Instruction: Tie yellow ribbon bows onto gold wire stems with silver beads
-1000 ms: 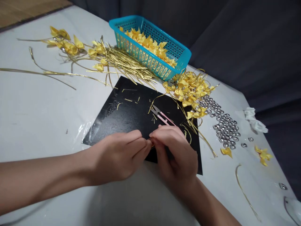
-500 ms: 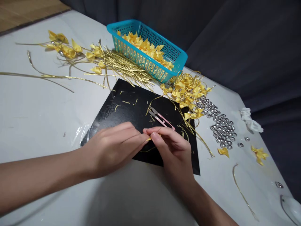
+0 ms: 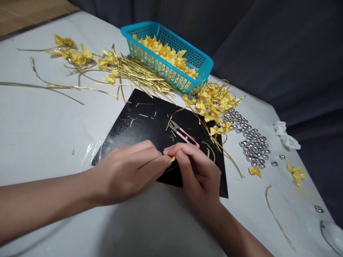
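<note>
My left hand [image 3: 136, 167] and my right hand [image 3: 199, 169] meet over the front of a black mat [image 3: 150, 125]. Both are closed, their fingertips pinching a small yellow ribbon bow [image 3: 173, 159] between them; most of it is hidden by the fingers. A thin cord shows faintly below the fingertips. Just beyond my right hand lie pink-handled thread snips [image 3: 184, 135] on the mat, among short gold cord scraps [image 3: 143, 115].
A turquoise basket [image 3: 167, 62] of yellow ribbon bows stands at the back, with gold cords [image 3: 144, 76] before it. Corded bows [image 3: 211, 101] and silver beads [image 3: 254, 148] lie to the right. More bows [image 3: 77, 57] sit at left; crumpled white tissue [image 3: 286, 135] at the right edge.
My right fingers have curled in and shifted slightly against the left fingertips. A little more of the yellow ribbon shows between them. Everything on the table stays where it was.
</note>
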Motion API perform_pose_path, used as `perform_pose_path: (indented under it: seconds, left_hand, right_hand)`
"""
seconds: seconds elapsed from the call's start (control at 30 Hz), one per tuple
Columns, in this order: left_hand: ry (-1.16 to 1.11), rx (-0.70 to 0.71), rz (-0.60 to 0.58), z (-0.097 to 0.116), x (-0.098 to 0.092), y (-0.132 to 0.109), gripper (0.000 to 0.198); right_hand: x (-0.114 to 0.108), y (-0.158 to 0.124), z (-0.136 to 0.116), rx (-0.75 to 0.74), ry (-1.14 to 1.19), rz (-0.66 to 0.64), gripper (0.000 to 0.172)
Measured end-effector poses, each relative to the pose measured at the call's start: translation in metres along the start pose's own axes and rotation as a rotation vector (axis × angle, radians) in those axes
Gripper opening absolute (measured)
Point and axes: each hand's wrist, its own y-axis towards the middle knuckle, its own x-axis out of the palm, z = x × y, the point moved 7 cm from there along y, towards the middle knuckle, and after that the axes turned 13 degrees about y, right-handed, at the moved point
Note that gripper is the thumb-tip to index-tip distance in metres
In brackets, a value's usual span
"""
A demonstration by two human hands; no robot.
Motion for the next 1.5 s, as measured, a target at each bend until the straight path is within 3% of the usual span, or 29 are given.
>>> perform_pose_path:
  seconds: [0.13, 0.27, 0.43, 0.53, 0.67, 0.8, 0.97, 1.17, 1.37, 1.5]
  left_hand:
    - [-0.011, -0.001, 0.064, -0.001, -0.002, 0.003, 0.020]
    - [-0.052, -0.003, 0.054, -0.002, -0.002, 0.005, 0.013]
    - [-0.083, -0.015, 0.062, -0.003, -0.005, 0.006, 0.015]
    - [-0.055, -0.018, 0.032, -0.003, -0.003, 0.006, 0.017]
    - [0.050, 0.042, 0.011, 0.002, -0.001, 0.005, 0.026]
    - [0.129, 0.051, 0.008, 0.006, -0.001, 0.004, 0.033]
    - [0.085, 0.044, -0.026, 0.006, 0.004, 0.003, 0.034]
    - [-0.111, -0.047, 0.020, -0.008, -0.002, 0.009, 0.017]
    - [-0.145, -0.136, 0.015, -0.015, -0.006, 0.011, 0.017]
    - [-0.168, -0.100, -0.023, -0.012, -0.003, 0.011, 0.017]
  right_hand:
    - [-0.001, 0.003, 0.013, 0.225, 0.205, 0.050, 0.019]
    - [0.000, -0.003, 0.029, 0.410, 0.412, 0.086, 0.016]
    - [0.003, -0.009, 0.038, 0.507, 0.519, 0.121, 0.014]
    - [0.002, -0.005, 0.029, 0.405, 0.356, 0.084, 0.015]
    - [0.004, 0.000, 0.008, 0.163, 0.083, -0.008, 0.019]
    - [0.004, -0.001, -0.005, -0.018, -0.053, -0.017, 0.020]
    - [0.005, 0.000, -0.006, -0.024, -0.093, -0.022, 0.020]
    - [-0.006, 0.007, 0.007, 0.109, -0.069, -0.018, 0.017]
    - [-0.001, 0.004, -0.003, -0.123, -0.286, -0.169, 0.006]
    - [0.002, 0.000, -0.004, -0.188, -0.409, -0.162, 0.004]
